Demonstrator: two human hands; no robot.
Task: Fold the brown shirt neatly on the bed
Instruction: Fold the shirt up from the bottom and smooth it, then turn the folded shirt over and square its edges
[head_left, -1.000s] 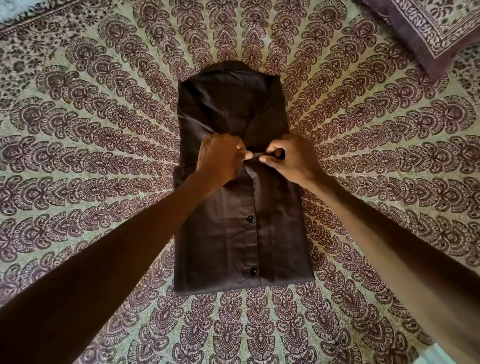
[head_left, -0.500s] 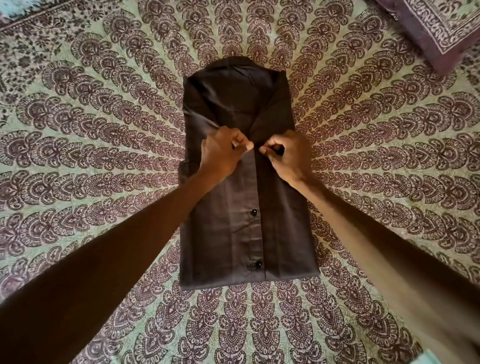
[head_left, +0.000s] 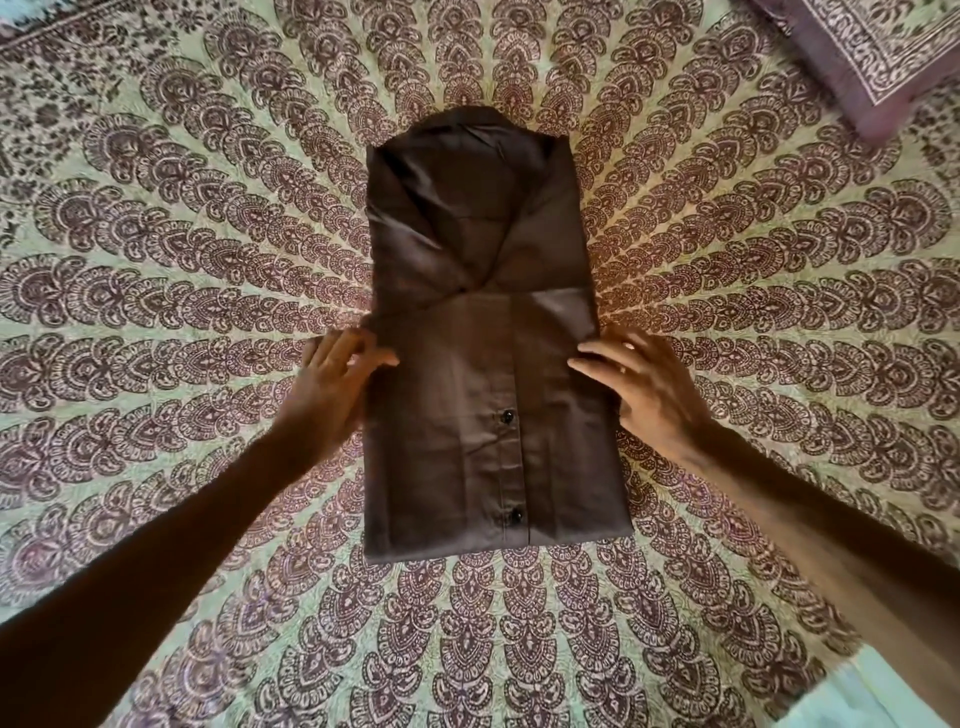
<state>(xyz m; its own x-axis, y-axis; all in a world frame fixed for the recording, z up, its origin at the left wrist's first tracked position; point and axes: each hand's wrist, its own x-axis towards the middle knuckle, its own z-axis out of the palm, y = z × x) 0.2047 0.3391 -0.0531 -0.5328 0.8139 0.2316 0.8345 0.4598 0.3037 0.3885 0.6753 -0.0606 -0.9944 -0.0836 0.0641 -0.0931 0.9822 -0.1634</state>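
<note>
The brown shirt (head_left: 478, 332) lies folded into a tall rectangle in the middle of the bed, collar at the far end, button placket and two black buttons facing up. My left hand (head_left: 332, 384) rests at the shirt's left edge, fingers apart, thumb touching the fabric. My right hand (head_left: 644, 384) rests at the right edge, fingers spread, fingertips on the cloth. Neither hand holds the fabric.
The bed is covered with a green and maroon patterned bedspread (head_left: 156, 312). A pillow (head_left: 862, 57) in matching print lies at the far right corner. The bed's near right edge (head_left: 893, 691) shows a pale strip.
Both hands were pinching the placket near the collar at the shirt's centre. They have let go and moved apart to the shirt's left and right edges, fingers now spread.
</note>
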